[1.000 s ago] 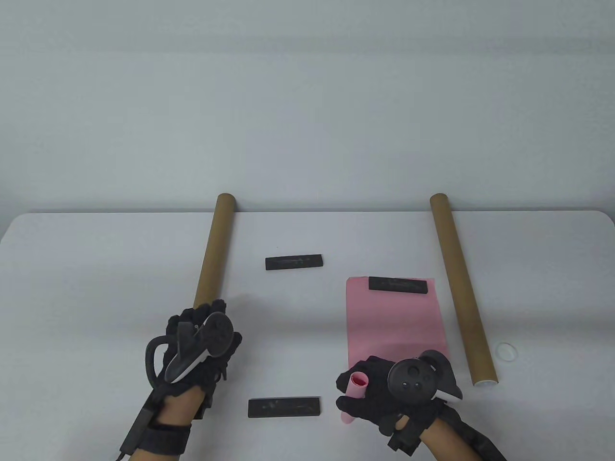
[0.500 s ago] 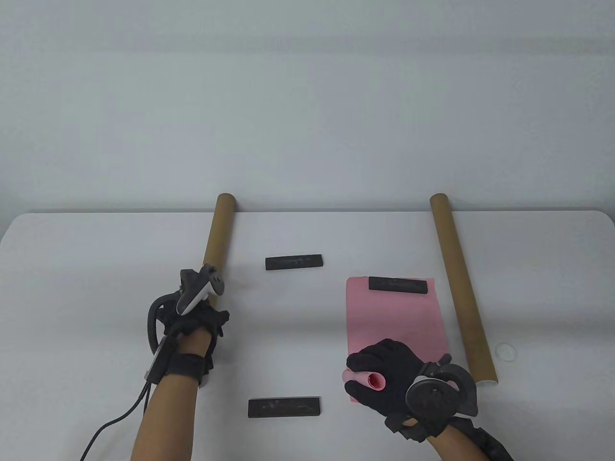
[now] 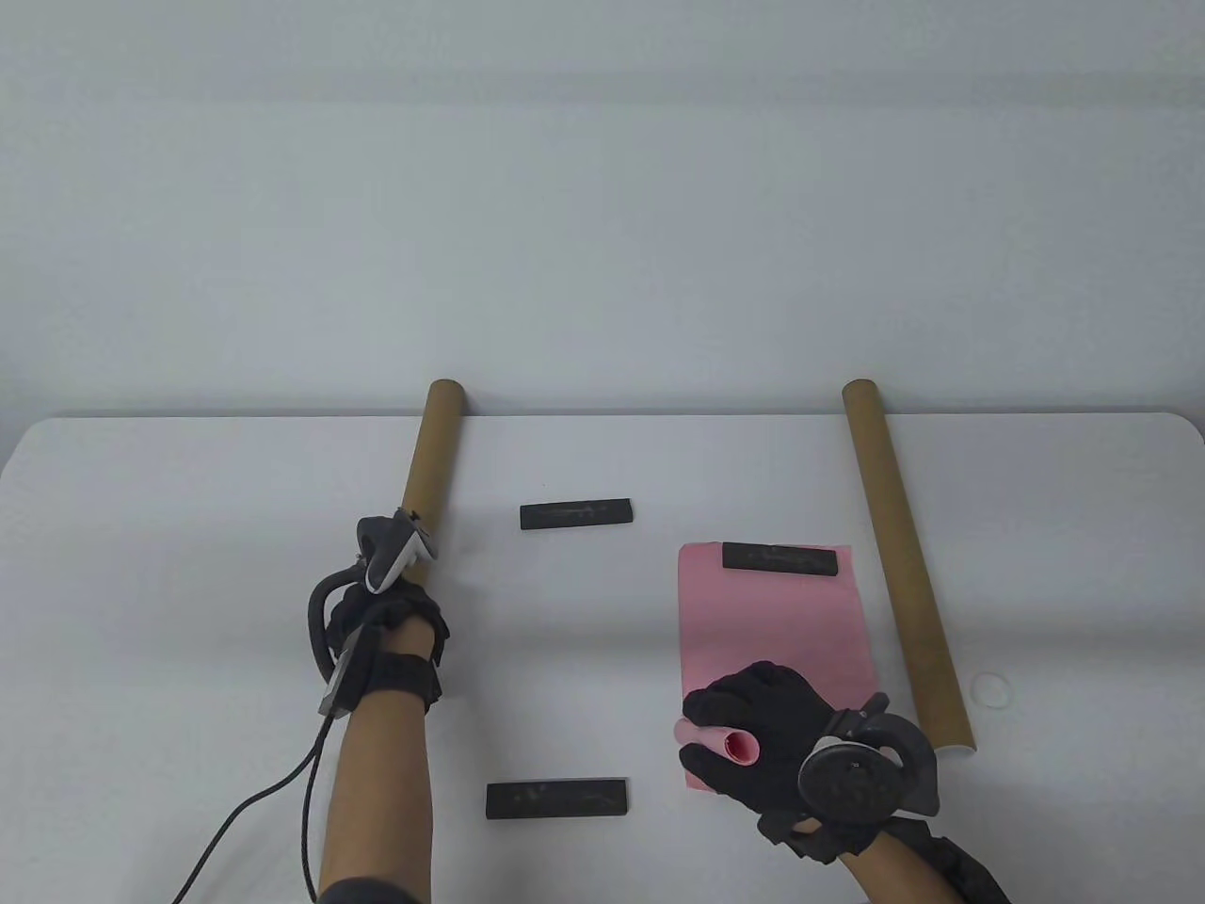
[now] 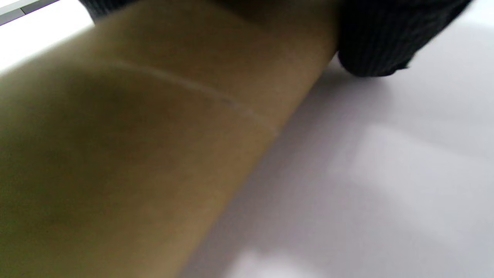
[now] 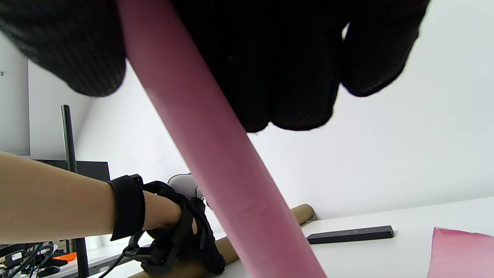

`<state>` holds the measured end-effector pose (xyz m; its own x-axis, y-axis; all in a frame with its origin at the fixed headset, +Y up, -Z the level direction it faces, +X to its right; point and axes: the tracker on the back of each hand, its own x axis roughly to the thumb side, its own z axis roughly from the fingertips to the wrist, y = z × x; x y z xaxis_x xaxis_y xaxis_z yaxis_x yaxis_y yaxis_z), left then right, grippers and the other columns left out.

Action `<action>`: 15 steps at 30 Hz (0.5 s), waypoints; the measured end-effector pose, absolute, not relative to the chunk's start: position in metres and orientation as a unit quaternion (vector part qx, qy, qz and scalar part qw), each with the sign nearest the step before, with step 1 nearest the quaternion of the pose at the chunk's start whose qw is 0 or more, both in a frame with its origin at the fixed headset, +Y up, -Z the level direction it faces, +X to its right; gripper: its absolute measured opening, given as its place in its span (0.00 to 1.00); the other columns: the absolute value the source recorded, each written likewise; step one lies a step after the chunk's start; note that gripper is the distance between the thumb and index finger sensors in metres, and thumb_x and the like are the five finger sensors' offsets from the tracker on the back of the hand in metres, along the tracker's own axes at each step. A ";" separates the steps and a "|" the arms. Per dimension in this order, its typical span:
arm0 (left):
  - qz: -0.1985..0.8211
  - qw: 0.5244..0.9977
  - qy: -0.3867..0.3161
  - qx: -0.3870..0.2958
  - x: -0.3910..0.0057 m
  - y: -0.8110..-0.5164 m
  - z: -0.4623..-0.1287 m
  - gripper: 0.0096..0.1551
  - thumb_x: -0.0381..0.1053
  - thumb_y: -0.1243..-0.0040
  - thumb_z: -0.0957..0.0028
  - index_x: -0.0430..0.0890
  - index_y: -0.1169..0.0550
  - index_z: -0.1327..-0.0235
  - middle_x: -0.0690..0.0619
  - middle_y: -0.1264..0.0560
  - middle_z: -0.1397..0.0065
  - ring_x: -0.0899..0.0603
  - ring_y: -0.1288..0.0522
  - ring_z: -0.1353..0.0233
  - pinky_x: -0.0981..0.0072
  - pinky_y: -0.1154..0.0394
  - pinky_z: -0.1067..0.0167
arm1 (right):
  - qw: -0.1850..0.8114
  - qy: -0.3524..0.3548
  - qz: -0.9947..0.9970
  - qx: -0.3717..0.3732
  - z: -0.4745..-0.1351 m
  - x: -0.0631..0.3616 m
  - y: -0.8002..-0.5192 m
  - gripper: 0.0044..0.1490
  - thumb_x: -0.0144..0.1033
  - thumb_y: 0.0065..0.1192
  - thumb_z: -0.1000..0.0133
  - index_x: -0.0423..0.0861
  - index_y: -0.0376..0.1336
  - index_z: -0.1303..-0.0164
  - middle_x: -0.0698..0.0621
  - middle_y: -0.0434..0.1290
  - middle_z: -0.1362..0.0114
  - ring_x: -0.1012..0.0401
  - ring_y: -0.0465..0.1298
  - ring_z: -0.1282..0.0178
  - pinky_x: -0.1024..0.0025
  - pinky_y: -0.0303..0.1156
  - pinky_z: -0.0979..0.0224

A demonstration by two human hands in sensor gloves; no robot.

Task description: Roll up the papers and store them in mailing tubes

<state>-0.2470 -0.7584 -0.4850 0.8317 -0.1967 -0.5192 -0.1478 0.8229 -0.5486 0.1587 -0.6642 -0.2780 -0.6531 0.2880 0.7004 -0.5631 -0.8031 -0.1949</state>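
My left hand (image 3: 388,614) grips the near end of the left brown mailing tube (image 3: 431,452). In the left wrist view the tube (image 4: 135,154) fills the frame, with a gloved fingertip (image 4: 378,46) curled beside it. My right hand (image 3: 758,730) holds a rolled pink paper (image 3: 739,746) low over the near edge of a flat pink sheet (image 3: 772,621). In the right wrist view the roll (image 5: 216,162) runs down between my fingers (image 5: 293,77). The right mailing tube (image 3: 904,565) lies to the right of the sheet.
A black bar (image 3: 779,558) weighs down the sheet's far edge. Two more black bars lie at mid-table (image 3: 576,514) and near the front edge (image 3: 557,799). A white tube cap (image 3: 991,689) lies right of the right tube. A cable (image 3: 282,791) trails from my left wrist.
My left hand moved forward and closed over the near end of the left tube. My right hand turned over and moved right, tipping the pink roll from pointing away from me to lying crosswise.
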 end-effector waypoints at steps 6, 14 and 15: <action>0.017 0.913 0.299 -0.277 -0.256 -0.736 -0.475 0.52 0.66 0.34 0.59 0.44 0.42 0.29 0.43 0.32 0.32 0.41 0.14 0.37 0.55 0.12 0.40 | 0.249 -0.198 0.887 0.335 -0.279 0.160 -0.665 0.38 0.63 0.69 0.50 0.44 0.77 0.44 0.45 0.84 0.43 0.46 0.85 0.45 0.37 0.76 0.35; -0.056 0.950 0.276 -0.133 -0.268 -0.700 -0.433 0.52 0.60 0.23 0.62 0.60 0.40 0.28 0.48 0.33 0.30 0.46 0.18 0.36 0.48 0.20 0.34 | 0.267 -0.199 0.887 0.321 -0.283 0.165 -0.663 0.38 0.63 0.70 0.50 0.44 0.77 0.44 0.45 0.84 0.43 0.46 0.85 0.45 0.37 0.76 0.35; -0.055 0.955 0.270 -0.108 -0.268 -0.697 -0.428 0.51 0.58 0.21 0.63 0.61 0.38 0.29 0.48 0.33 0.30 0.44 0.18 0.36 0.43 0.23 0.33 | 0.268 -0.200 0.887 0.319 -0.283 0.166 -0.663 0.38 0.63 0.70 0.50 0.44 0.77 0.44 0.45 0.84 0.44 0.46 0.85 0.45 0.37 0.76 0.35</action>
